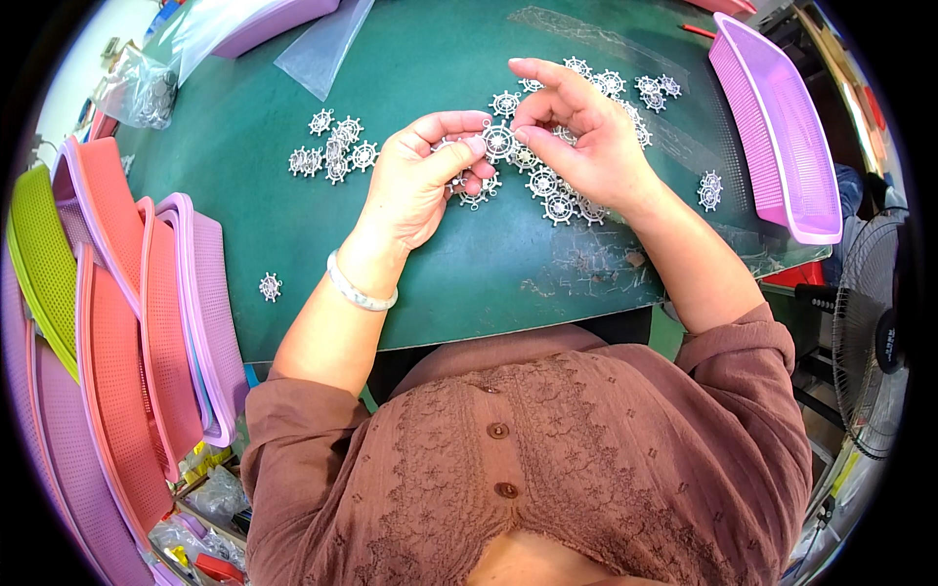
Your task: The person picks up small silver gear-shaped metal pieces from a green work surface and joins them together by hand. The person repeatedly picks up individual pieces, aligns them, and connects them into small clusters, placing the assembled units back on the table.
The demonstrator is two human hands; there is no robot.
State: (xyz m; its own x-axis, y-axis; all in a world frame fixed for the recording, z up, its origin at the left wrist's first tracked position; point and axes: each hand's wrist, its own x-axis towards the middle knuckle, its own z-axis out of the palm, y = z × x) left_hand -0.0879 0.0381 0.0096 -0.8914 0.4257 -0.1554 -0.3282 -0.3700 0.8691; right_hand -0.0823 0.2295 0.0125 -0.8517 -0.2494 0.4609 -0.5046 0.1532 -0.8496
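Note:
A silver ship's-wheel charm [498, 143] with a small loop at its top is pinched between the thumb and fingers of my left hand [418, 176]. My right hand [584, 137] is closed in a pinch at the charm's right edge, its index finger raised. Whether anything small sits in that pinch is hidden by the fingertips. Under and behind my right hand spreads a large pile of the same silver charms [559, 207], and a few more show below my left fingers. Left of my left hand lies a smaller cluster of charms [337, 151].
A green table mat [440, 283] lies under everything. Single charms [271, 286] and small groups [710, 190] lie apart. A purple basket [782, 146] stands at the right edge, stacked baskets [122, 371] at the left. Clear plastic bags [327, 49] lie at the back; a fan [870, 332] stands right.

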